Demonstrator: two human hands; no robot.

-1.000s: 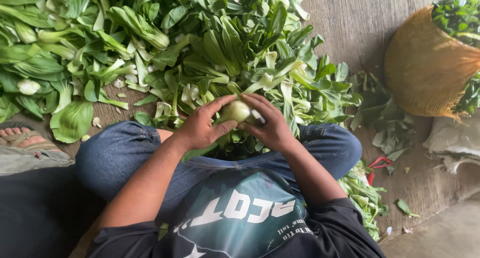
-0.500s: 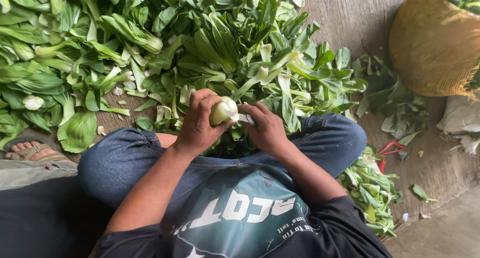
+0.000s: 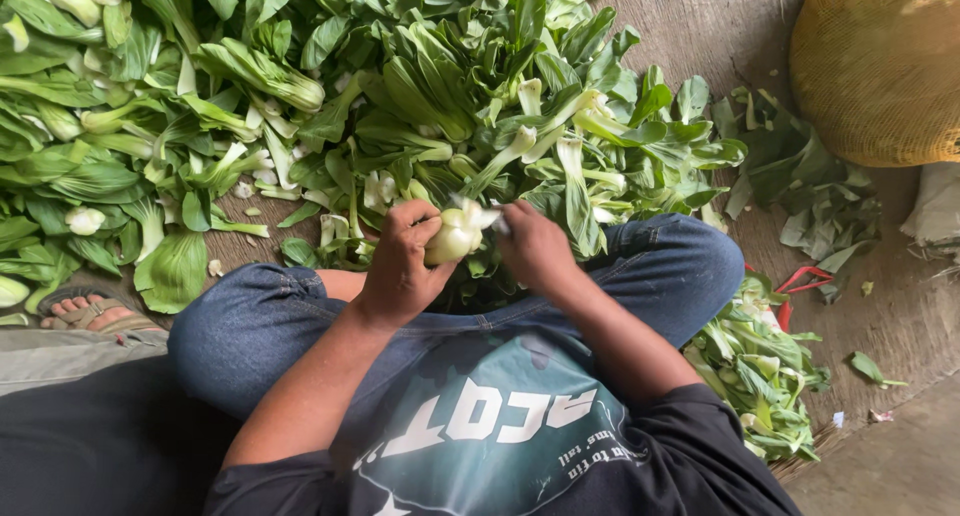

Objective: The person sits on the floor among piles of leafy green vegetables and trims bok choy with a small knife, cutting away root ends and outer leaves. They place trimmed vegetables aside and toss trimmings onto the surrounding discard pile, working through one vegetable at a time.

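Left hand point(image 3: 400, 266) grips a pale bok choy base point(image 3: 452, 238); right hand point(image 3: 535, 248), fingers curled, touches it; leaf pile point(image 3: 400, 96) beyond.

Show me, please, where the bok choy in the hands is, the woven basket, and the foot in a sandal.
bok choy point(image 3: 452, 238): head view, on its pale bulb, held in the left hand.
woven basket point(image 3: 880, 66): head view, on its yellow woven wall, top right.
foot in a sandal point(image 3: 88, 316): head view, on the toes, left edge.
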